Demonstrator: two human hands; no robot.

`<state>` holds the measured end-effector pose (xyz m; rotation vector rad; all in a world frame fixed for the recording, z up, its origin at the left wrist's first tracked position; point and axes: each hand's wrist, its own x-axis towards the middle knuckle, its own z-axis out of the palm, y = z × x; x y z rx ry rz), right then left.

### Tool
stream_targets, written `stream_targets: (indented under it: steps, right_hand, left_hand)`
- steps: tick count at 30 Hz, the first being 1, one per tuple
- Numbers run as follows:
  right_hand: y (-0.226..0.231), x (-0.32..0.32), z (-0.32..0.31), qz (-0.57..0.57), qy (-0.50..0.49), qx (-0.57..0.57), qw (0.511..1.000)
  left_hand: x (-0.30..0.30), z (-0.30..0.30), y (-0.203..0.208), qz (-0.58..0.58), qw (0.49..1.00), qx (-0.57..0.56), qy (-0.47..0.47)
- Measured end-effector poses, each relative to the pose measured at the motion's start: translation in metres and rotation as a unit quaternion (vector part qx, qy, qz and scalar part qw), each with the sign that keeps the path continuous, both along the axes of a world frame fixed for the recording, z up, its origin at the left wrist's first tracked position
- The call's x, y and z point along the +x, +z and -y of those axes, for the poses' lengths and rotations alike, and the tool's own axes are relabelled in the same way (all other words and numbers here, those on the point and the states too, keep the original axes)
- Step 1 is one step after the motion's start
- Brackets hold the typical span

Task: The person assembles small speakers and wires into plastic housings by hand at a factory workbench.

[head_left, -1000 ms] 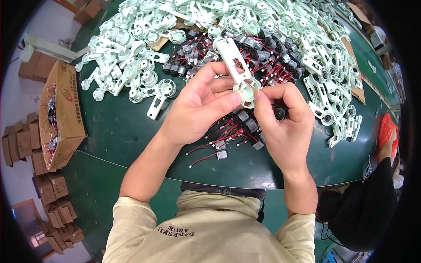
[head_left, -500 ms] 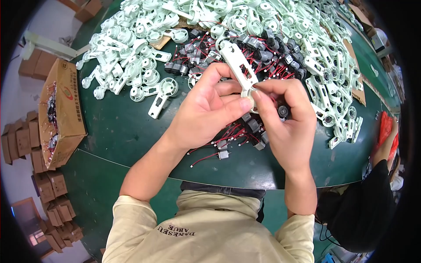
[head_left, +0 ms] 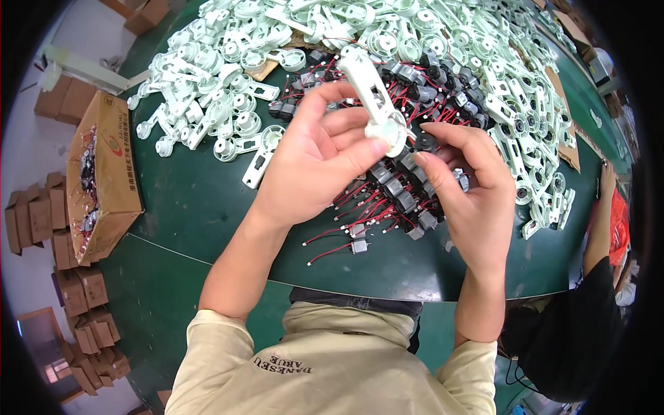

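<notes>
My left hand (head_left: pixel 318 155) grips a pale green plastic housing (head_left: pixel 373 93), long, with a slotted arm and a round cup at its lower end. The thumb presses against the cup, and the arm of the housing points up and away. Close to the cup, my right hand (head_left: pixel 474 183) has its thumb and forefinger curled around a small dark motor part (head_left: pixel 425 143); its exact shape is hard to make out. Under both hands lies a heap of small grey and black motors (head_left: pixel 394 187) with red wires.
Pale green housings (head_left: pixel 228 76) are piled along the far side and right of the green table (head_left: pixel 187 214). A cardboard box (head_left: pixel 114 180) of wired motors stands at the left, with more cartons (head_left: pixel 79 290) stacked beyond. Another person's arm (head_left: pixel 600 221) is at the right, by a red bag.
My right hand has drawn away from the housing, to the right, and its thumb and forefinger have spread around a dark part. The housing's cup end, hidden by my fingers before, now shows.
</notes>
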<state>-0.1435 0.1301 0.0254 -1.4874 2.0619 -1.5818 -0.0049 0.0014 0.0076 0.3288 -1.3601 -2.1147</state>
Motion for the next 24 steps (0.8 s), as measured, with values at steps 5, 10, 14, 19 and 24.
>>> stream_targets:
  steps: [5,10,14,19,24]
  right_hand:
    - [-0.01,0.005,0.001,0.101,0.036,-0.025,0.994]
    - [-0.006,0.011,0.001,0.242,0.038,-0.015,0.969]
    - [-0.011,0.006,0.002,0.19,0.045,-0.006,0.981]
    - [-0.009,0.01,0.002,0.24,0.032,-0.019,0.97]
    - [-0.01,0.007,0.002,0.128,0.046,-0.039,0.99]
  left_hand:
    - [0.0,-0.008,-0.005,0.025,0.997,-0.04,-0.063]
    - [-0.002,-0.01,-0.008,0.044,0.991,-0.123,-0.031]
    - [-0.001,-0.01,-0.017,0.04,0.985,-0.165,0.001]
    - [-0.002,-0.008,-0.019,0.08,0.957,-0.278,0.035]
    - [-0.003,-0.009,-0.022,0.064,0.969,-0.232,0.046]
